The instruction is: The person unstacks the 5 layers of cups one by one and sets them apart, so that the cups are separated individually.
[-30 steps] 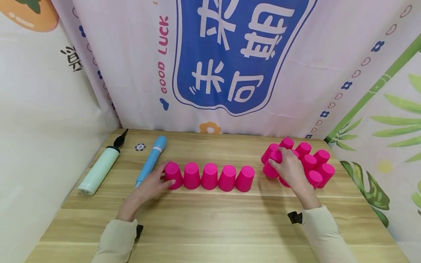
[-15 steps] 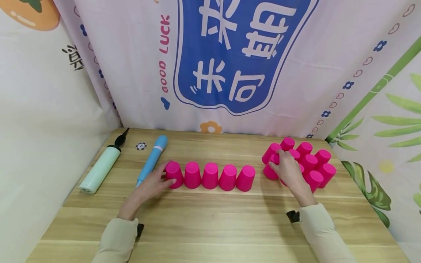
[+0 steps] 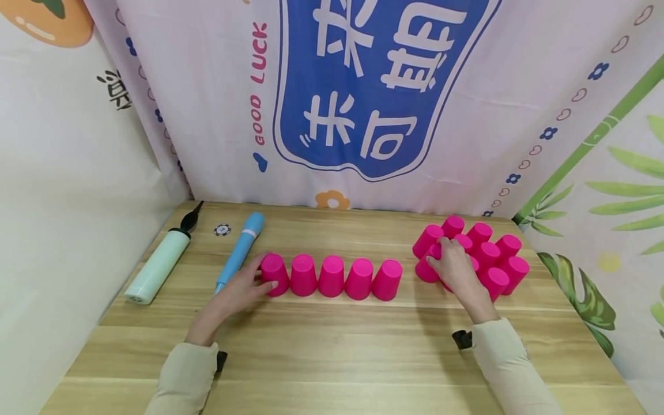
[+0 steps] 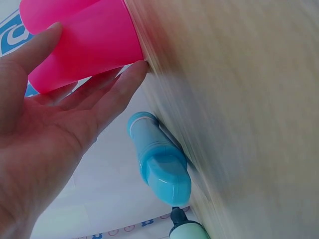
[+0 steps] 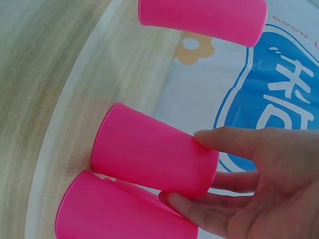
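Observation:
Several pink cups stand upside down in a row across the middle of the table. At the row's left end my left hand [image 3: 240,294] holds the leftmost cup [image 3: 274,275], thumb on its near side and fingers round the far side. In the left wrist view the thumb and fingers [image 4: 119,92] lie on either side of that cup [image 4: 92,47]. My right hand [image 3: 457,271] grips an upside-down pink cup [image 5: 154,149] near its base, at the left front of a cluster of more pink cups [image 3: 487,256]. The hand hides some cups behind it.
A blue cylinder with a rounded end [image 3: 240,251] lies left of the row. Further left are a pale green hand pump [image 3: 159,262] with a black nozzle and a small poker chip [image 3: 222,230]. Printed cloth [image 3: 218,115] walls the wooden table [image 3: 332,357] at back and sides.
Over the last second the right hand has shifted very slightly at its cup, and the head view has moved a little. The left hand and the row of cups stay in place.

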The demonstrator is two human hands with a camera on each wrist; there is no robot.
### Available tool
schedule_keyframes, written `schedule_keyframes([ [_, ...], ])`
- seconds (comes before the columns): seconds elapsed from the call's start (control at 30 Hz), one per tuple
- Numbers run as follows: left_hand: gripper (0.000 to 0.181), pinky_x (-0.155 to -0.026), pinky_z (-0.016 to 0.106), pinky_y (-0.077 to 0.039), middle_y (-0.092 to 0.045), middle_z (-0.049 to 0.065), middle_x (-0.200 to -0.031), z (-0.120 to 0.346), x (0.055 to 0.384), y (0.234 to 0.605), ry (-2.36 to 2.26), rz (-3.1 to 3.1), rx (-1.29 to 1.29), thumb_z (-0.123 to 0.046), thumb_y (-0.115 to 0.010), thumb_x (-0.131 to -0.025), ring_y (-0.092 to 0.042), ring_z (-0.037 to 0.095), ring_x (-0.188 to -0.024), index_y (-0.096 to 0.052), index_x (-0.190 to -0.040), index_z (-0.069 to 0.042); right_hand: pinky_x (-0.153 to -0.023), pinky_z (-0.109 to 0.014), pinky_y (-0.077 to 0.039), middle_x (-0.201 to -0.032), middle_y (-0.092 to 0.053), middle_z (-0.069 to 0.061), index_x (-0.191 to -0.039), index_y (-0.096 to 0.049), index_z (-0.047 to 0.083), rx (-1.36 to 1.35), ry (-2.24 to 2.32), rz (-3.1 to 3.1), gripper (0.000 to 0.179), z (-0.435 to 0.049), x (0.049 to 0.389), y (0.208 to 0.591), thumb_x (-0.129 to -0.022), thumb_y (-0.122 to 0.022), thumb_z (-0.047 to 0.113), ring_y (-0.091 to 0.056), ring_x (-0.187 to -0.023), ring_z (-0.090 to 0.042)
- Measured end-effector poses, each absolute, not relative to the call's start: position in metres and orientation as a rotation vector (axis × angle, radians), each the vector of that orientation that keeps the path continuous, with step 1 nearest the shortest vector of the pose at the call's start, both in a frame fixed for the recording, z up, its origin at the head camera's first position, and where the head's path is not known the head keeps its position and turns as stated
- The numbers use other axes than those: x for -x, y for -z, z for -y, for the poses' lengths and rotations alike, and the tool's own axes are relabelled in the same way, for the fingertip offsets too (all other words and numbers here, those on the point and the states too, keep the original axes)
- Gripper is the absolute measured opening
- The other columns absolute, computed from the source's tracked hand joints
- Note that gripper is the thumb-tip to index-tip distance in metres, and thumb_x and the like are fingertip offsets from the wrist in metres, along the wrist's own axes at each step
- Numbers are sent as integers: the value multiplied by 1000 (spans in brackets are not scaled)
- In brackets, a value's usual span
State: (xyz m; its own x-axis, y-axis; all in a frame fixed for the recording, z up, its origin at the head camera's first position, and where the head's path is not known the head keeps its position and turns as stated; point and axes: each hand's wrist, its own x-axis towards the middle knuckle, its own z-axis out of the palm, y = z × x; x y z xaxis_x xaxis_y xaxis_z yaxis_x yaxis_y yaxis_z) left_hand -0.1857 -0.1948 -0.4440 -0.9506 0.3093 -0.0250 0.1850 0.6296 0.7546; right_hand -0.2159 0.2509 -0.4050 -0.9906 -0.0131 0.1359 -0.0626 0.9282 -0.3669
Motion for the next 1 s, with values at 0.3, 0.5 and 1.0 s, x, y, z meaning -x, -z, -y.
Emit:
schedule_keyframes([
  [0.3,69,-99,51,-46,-47,24,-138,195,186,443,-1211,-2690,-386,-19,-63,-94,-48,43,-124,-24,-147,-1,-75,-51,-57,-111,-50,-31,-124,-49,-16,-164,-585,2767,52,-239,206,390,-84,-73,8,-59,-87,-41],
  [0.5,67,-99,51,-46,-47,24,-137,193,186,442,-1223,-2683,-382,-20,-63,-95,-48,43,-124,-24,-147,-2,-81,-49,-55,-118,-57,-24,-126,-54,-7,-476,-775,2623,50,-208,192,370,-85,-74,12,-59,-100,-37],
  [1.0,65,-100,52,-44,-47,26,-137,192,186,442,-1225,-2680,-396,-17,-61,-95,-48,44,-124,-25,-147,-1,-80,-45,-56,-117,-60,-16,-126,-59,1,-463,-777,2803,55,-179,177,410,-78,-81,17,-61,-100,-31],
])
